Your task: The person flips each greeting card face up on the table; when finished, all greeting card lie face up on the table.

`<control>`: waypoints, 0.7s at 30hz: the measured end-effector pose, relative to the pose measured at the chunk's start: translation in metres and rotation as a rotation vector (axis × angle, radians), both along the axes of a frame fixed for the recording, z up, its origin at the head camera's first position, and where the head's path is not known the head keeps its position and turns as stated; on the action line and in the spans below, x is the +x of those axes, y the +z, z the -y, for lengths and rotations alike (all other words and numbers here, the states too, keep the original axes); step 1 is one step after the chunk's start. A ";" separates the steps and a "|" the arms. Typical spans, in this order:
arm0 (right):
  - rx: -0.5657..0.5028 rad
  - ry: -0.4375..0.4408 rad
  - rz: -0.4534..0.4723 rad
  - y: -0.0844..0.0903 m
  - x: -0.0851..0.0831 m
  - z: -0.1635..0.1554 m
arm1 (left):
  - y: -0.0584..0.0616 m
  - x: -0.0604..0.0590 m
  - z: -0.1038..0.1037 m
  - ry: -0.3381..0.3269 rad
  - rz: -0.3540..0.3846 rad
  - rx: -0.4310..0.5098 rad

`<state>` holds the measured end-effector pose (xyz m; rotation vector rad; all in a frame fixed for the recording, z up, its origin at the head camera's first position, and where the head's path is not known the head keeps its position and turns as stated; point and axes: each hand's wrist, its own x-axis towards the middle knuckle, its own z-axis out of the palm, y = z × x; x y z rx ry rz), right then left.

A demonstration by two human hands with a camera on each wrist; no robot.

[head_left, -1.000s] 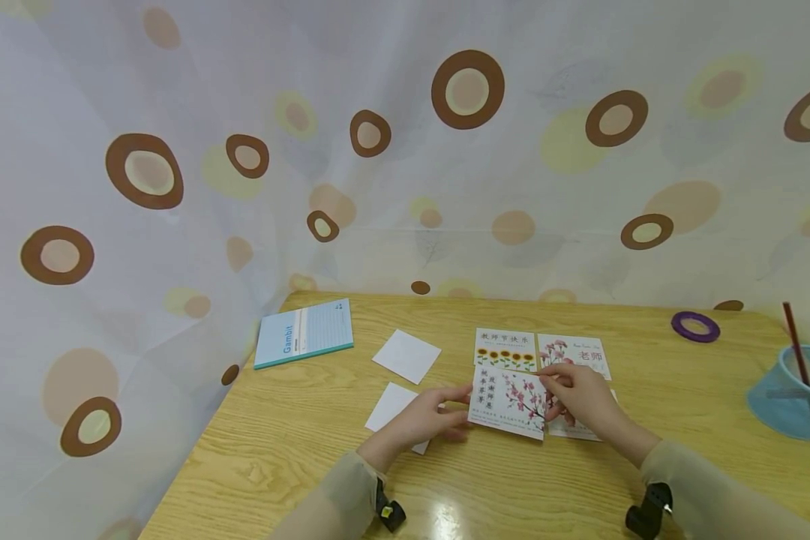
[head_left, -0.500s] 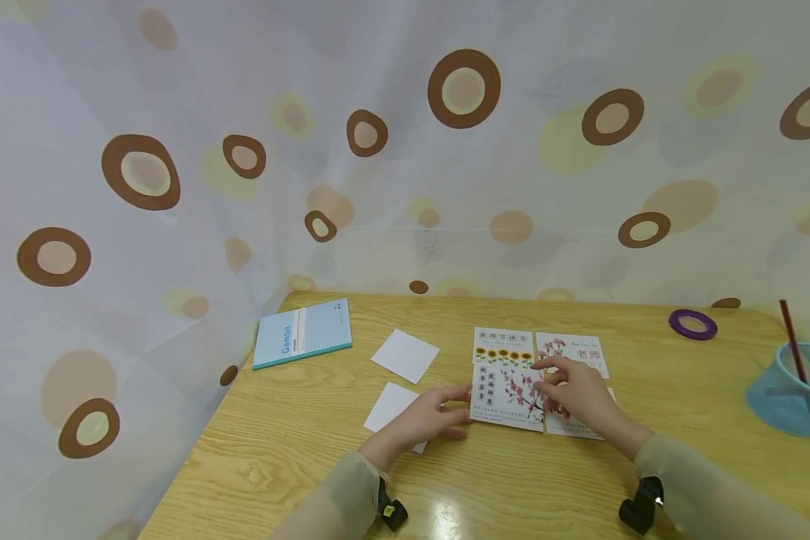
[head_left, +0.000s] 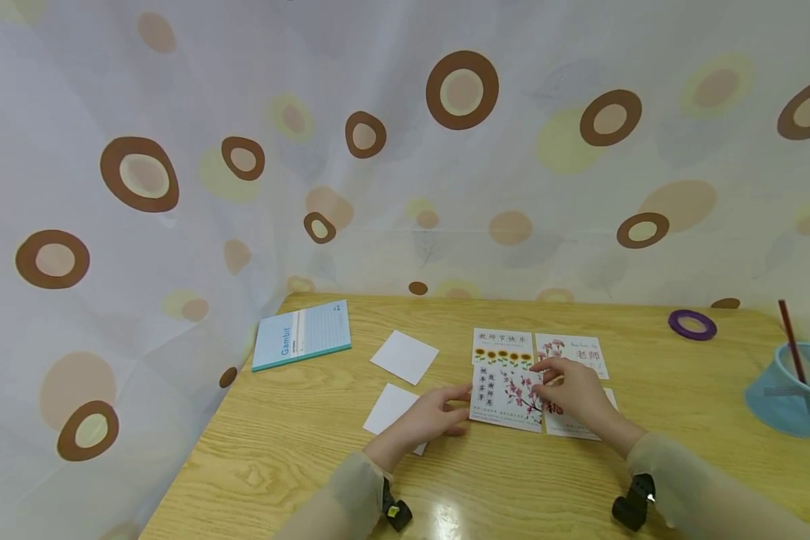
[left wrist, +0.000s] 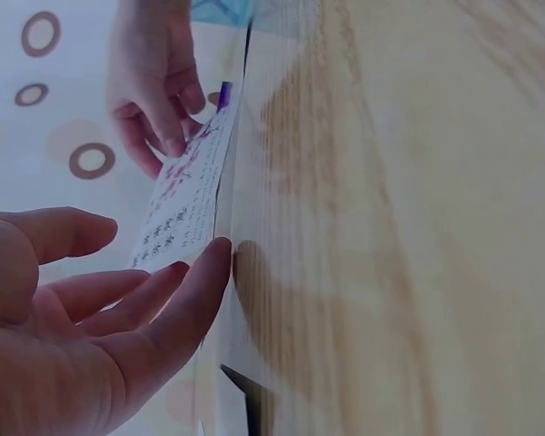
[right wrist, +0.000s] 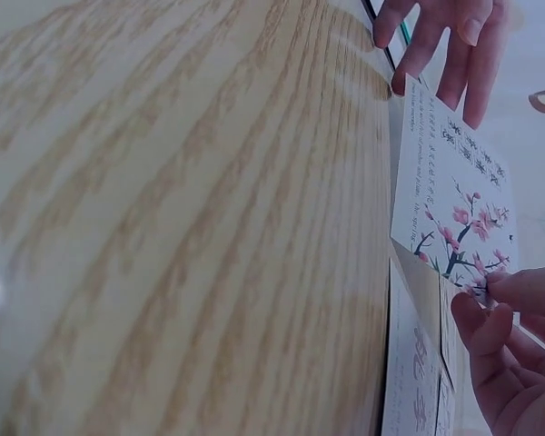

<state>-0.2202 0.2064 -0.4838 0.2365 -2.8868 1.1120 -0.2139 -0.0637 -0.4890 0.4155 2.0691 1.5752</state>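
A card printed with a pink blossom branch (head_left: 506,397) lies on the wooden table (head_left: 297,450), just below a sunflower card (head_left: 502,346). The straight fingers of my left hand (head_left: 439,414) touch its left edge, and the left wrist view shows a fingertip (left wrist: 213,259) against the blossom card (left wrist: 186,195). My right hand (head_left: 570,390) pinches the card's right edge. In the right wrist view, my right hand (right wrist: 509,336) has its fingers curled on the blossom card (right wrist: 450,200) at its corner. A card with red characters (head_left: 580,352) lies beyond my right hand. Another card (head_left: 580,427) is partly hidden beneath it.
Two blank white paper squares (head_left: 405,356) (head_left: 386,409) lie left of the cards. A light blue notebook (head_left: 302,334) sits at the far left. A purple tape ring (head_left: 692,325) and a blue cup (head_left: 790,394) holding pencils stand at the right. A patterned curtain (head_left: 378,150) surrounds the table.
The blossom card has come down from a slight tilt and shifted a little away from me, up against the sunflower card. Both hands followed its edges.
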 end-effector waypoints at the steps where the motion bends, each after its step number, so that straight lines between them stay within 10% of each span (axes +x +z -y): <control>1: 0.002 0.000 -0.003 -0.001 -0.001 0.000 | 0.000 0.000 0.000 0.004 0.000 0.000; 21: 0.062 0.012 -0.024 -0.008 -0.010 0.001 | -0.002 -0.003 -0.002 0.021 0.022 0.007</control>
